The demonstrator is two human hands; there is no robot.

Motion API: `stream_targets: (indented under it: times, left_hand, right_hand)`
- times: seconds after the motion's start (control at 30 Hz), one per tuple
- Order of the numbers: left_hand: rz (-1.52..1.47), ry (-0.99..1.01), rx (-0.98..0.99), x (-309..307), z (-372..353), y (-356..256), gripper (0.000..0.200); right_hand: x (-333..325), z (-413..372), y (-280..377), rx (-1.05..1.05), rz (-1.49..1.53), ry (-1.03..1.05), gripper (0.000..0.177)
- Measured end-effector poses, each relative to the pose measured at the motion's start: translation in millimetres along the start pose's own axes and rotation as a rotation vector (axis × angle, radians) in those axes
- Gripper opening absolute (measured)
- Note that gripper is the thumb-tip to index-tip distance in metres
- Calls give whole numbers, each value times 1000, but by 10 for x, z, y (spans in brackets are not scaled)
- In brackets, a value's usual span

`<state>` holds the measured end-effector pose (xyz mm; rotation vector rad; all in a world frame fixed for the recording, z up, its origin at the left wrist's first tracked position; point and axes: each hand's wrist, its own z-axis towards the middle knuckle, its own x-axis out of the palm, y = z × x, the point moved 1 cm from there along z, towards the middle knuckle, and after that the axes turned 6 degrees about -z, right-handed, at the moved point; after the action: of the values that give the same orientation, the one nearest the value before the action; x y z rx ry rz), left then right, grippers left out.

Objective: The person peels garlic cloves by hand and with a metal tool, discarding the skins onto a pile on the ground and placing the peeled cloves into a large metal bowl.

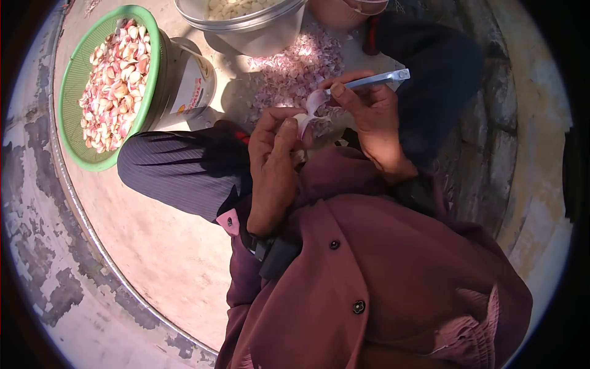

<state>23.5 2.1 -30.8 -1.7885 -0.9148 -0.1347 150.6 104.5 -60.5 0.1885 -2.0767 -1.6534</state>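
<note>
My left hand (275, 163) pinches a garlic clove (303, 126) between thumb and fingers, in front of my lap. A strip of pale pink skin (317, 100) stretches from the clove up to the fingertips of my right hand (373, 120). My right hand is also closed round a small knife, whose pale blue handle (384, 78) sticks out to the right past the knuckles. Its blade is hidden by the fingers or too small to make out. Below and beyond both hands lies a heap of loose garlic skins (301, 67) on the ground.
A green basket (153, 67) of unpeeled garlic cloves (120, 86) tilts at the left, beside a white printed bucket (193, 83). At the top stands a clear tub (264, 37) of peeled cloves (236, 7), with a reddish bowl (338, 15) to its right. My bent knees flank the skins.
</note>
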Motion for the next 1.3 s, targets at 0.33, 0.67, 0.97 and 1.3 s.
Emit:
stream_targets:
  times: [0.33, 0.67, 0.97, 1.3]
  left_hand:
    - [-105, -180, -46, -73, 199, 130, 16]
    - [-171, -121, -54, -31, 78, 156, 5]
    - [-197, -57, 1, -20, -19, 139, 8]
    - [-210, 60, -48, -152, -99, 81, 16]
  right_hand:
    - [79, 15, -50, -327, -296, 305, 26]
    - [130, -104, -24, -215, -122, 272, 20]
    - [128, -192, 123, 55, 59, 272, 16]
    - [-74, -60, -57, 82, 65, 155, 13]
